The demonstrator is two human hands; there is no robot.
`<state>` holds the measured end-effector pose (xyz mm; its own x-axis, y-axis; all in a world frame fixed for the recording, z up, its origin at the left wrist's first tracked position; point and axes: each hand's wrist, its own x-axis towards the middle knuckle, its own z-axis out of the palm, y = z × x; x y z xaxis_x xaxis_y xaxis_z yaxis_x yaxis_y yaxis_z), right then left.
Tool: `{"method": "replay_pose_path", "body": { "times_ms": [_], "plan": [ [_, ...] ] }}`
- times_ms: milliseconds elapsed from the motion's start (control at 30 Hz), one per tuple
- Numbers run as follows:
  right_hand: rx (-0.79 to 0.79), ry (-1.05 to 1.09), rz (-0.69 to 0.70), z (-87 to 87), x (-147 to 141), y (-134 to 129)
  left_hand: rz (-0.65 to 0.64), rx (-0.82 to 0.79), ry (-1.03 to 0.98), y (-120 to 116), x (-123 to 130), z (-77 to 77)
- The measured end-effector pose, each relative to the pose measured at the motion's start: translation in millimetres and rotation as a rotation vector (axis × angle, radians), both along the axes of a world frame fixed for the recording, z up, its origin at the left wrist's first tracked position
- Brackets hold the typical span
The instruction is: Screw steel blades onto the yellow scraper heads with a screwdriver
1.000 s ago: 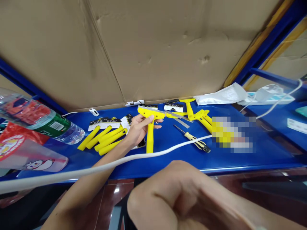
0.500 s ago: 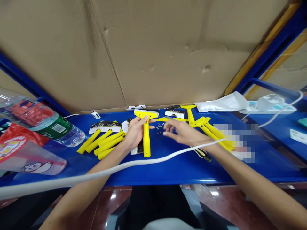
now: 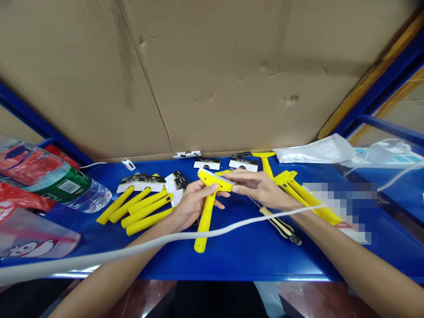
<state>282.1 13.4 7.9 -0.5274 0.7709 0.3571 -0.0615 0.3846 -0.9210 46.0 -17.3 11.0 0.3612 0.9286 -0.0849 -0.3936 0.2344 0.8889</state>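
A yellow scraper (image 3: 207,216) with a T-shaped head is held in my left hand (image 3: 191,203), its thumb pressed on the neck below the head. The scraper's handle slants down toward the table's front edge. My right hand (image 3: 256,187) closes its thumb and fingers around the right end of the head; anything small between them is hidden. Under the right forearm lies a screwdriver (image 3: 281,226) with a cream and black handle. To the left of my left hand, several yellow handles (image 3: 141,205) lie beside black and white cards (image 3: 141,182).
More yellow scraper parts (image 3: 309,198) lie at right, near a white plastic bag (image 3: 311,151). A bottle (image 3: 71,183) and a plastic cup (image 3: 39,234) lean in at left. A white cable (image 3: 185,236) crosses in front of both forearms. Cardboard (image 3: 212,79) stands behind the blue table (image 3: 251,260).
My right hand has moved from above the table to the scraper's head and closed on it. The scraper has tilted, its handle end swinging left and nearer. The view has shifted slightly.
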Motion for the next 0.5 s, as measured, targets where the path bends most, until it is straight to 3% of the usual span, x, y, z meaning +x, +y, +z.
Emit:
{"method": "replay_pose_path", "body": {
  "times_ms": [233, 500],
  "plan": [
    [0.005, -0.047, 0.070, 2.3, 6.7, 1.9, -0.058, -0.018, 0.003, -1.9, 1.7, 0.7],
    [0.057, -0.095, 0.047, 8.2, 9.9, 1.5, -0.072, 0.001, 0.003, -3.9, 1.2, -1.3]
  ]
}}
